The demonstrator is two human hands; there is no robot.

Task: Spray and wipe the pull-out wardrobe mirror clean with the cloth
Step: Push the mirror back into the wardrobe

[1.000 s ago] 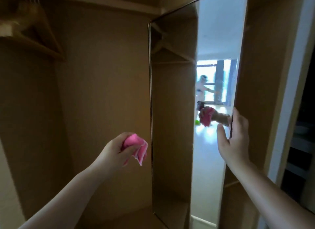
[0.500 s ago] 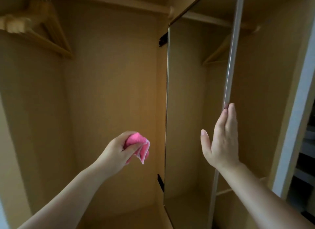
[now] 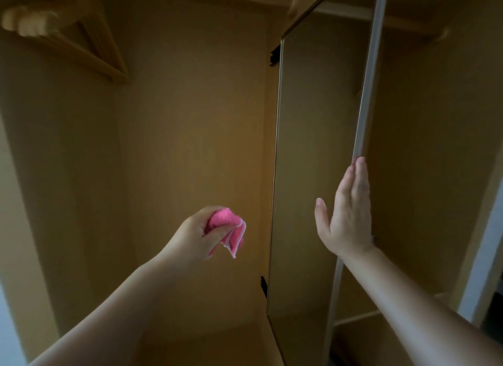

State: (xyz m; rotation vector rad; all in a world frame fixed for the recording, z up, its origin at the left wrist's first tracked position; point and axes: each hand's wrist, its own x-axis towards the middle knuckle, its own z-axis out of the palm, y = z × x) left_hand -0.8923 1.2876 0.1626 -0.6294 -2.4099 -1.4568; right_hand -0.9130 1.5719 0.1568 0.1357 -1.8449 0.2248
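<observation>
The tall pull-out mirror (image 3: 313, 161) stands nearly edge-on inside the wooden wardrobe, its glass reflecting the wardrobe's panels. My right hand (image 3: 347, 216) lies flat with fingers straight against the mirror's pale near edge (image 3: 367, 93), thumb spread out to the left. My left hand (image 3: 196, 235) hovers left of the mirror, apart from it, fingers closed around a bunched pink cloth (image 3: 228, 226). No spray bottle is in view.
Wooden hangers (image 3: 81, 38) hang at the upper left. Black brackets (image 3: 275, 55) hold the mirror's far edge at top and bottom. The wardrobe's back wall (image 3: 190, 120) is bare, and its white frame (image 3: 484, 270) rises at the right.
The mirror has swung from showing the bright room to nearly edge-on against the wardrobe's right side. My right hand went from gripping its edge to lying flat against it. The cloth hand barely moved.
</observation>
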